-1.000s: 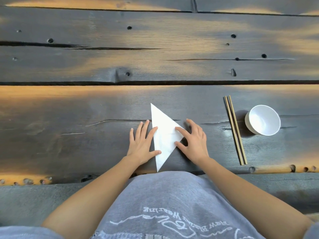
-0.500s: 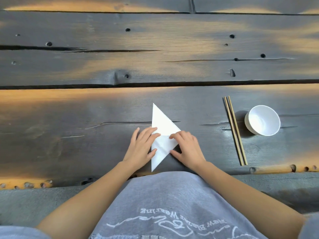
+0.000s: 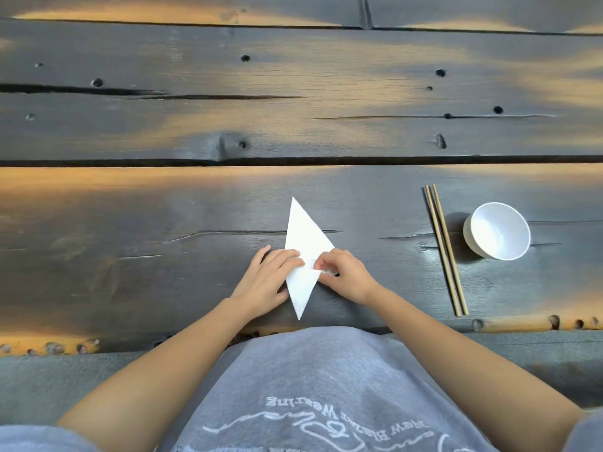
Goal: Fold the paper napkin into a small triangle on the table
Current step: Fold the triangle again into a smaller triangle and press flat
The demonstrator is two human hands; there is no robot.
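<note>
Already the paper napkin (image 3: pixel 306 243) lies as a tall triangle on the dark tabletop (image 3: pixel 163 256), just before the person. Left hand (image 3: pixel 267 278) presses flat on its left edge, grip released. Right hand (image 3: pixel 342 272) pinches the right corner, seemingly starting the next fold. That fold, I judge, calls for carrying the corner across and creasing it. Chopsticks (image 3: pixel 445 249) and white bowl (image 3: pixel 497 230) sit well apart to the right.

A single head-worn wide-angle view looks steeply down and forward from above the person's lap, close over both hands. The fingers (image 3: pixel 287 261) sit just below frame centre; beyond them the dark plank table (image 3: pixel 195 125) runs to the top edge, and nearer than them lies the grey shirt (image 3: pixel 313 386).
</note>
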